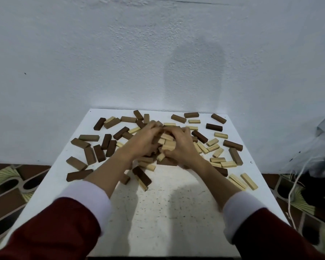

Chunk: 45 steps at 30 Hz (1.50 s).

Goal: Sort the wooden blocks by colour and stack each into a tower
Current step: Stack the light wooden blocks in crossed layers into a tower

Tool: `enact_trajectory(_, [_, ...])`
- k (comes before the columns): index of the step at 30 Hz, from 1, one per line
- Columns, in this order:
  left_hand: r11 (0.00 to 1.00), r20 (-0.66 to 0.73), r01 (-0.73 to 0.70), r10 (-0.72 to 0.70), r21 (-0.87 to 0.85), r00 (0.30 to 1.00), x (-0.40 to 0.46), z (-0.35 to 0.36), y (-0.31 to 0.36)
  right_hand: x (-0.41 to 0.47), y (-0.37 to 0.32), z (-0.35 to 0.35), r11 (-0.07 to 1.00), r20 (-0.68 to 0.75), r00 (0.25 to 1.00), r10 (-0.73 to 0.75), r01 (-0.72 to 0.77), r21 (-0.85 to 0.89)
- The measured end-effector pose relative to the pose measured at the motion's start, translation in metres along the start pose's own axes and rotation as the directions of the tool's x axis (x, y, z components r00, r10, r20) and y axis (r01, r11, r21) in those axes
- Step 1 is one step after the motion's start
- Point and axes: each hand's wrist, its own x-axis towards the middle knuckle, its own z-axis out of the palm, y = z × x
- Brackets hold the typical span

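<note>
No brand, label or writing readable anywhere. At centre frame, both hands cupped around a small heap of pale blocks [166,145]: left hand [143,141] with fingers curled over the heap's left side, right hand [180,145] curled over its right, fingertips meeting at the top; both slightly blurred, so exactly which blocks each finger grips cannot be told. Pale blocks: light pine-coloured, plain rectangular bars with visible grain, smooth faces, square ends.

Scattered across a white table [169,203], flat-topped, square-cornered, surface speckled with small dark flecks toward lower centre. Dark brown blocks [109,145] lying mostly left of centre, some side by side, some angled; mid-brown blocks [88,137] mixed among them at left and along the table's far edge. More pale blocks [214,147] spread right of centre, with three lying together [244,182] near the table's right edge. One dark block [142,176] lying over a pale one just below the hands. No tower standing.

Dark red sleeves [51,231] with white cuffs [86,199] in the lower corners. Rough, pale textured wall [120,53] filling the upper frame. Patterned tiled floor [8,190] at lower left and right; white cords [296,184] trailing at right.
</note>
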Motion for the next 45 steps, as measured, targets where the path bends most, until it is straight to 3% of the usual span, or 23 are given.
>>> enact_trajectory(5, [0.997, -0.159, 0.042, -0.030, 0.071, 0.987, 0.016, 0.003, -0.021, 0.033, 0.000, 0.010, 1.000, 0.007, 1.000, -0.011, 0.011, 0.007])
enact_trajectory(8, [0.991, -0.159, 0.104, -0.090, 0.080, 0.983, 0.013, 0.012, -0.025, 0.032, 0.007, 0.016, 1.000, 0.070, 0.997, 0.020, -0.019, -0.008])
enact_trajectory(14, [0.997, -0.168, 0.042, -0.032, 0.060, 0.985, -0.001, 0.033, -0.016, 0.000, 0.023, -0.002, 0.988, -0.055, 0.989, 0.139, -0.134, 0.076])
enact_trajectory(20, [0.997, -0.087, -0.065, 0.069, 0.048, 0.994, -0.011, 0.065, 0.043, -0.069, 0.052, -0.047, 0.966, -0.215, 0.946, 0.242, -0.256, -0.036])
enact_trajectory(24, [0.995, 0.027, -0.098, 0.098, -0.002, 0.995, -0.017, 0.092, 0.079, -0.108, 0.078, -0.072, 0.859, -0.171, 0.864, 0.474, -0.496, -0.126])
enact_trajectory(29, [0.983, 0.183, -0.176, 0.181, -0.047, 0.966, -0.026, 0.118, 0.117, -0.147, 0.093, -0.081, 0.771, -0.121, 0.795, 0.595, -0.606, -0.196])
enact_trajectory(34, [0.950, 0.224, -0.304, 0.311, -0.064, 0.924, -0.041, 0.141, 0.124, -0.164, 0.091, -0.072, 0.796, -0.070, 0.825, 0.561, -0.561, -0.228])
enact_trajectory(40, [0.974, 0.145, -0.221, 0.212, 0.048, 0.967, -0.044, 0.136, 0.119, -0.160, 0.081, -0.060, 0.870, -0.058, 0.886, 0.459, -0.462, -0.175])
enact_trajectory(45, [0.987, 0.115, -0.162, 0.159, 0.019, 0.981, -0.048, 0.124, 0.117, -0.159, 0.074, -0.063, 0.893, 0.010, 0.893, 0.450, -0.450, 0.021])
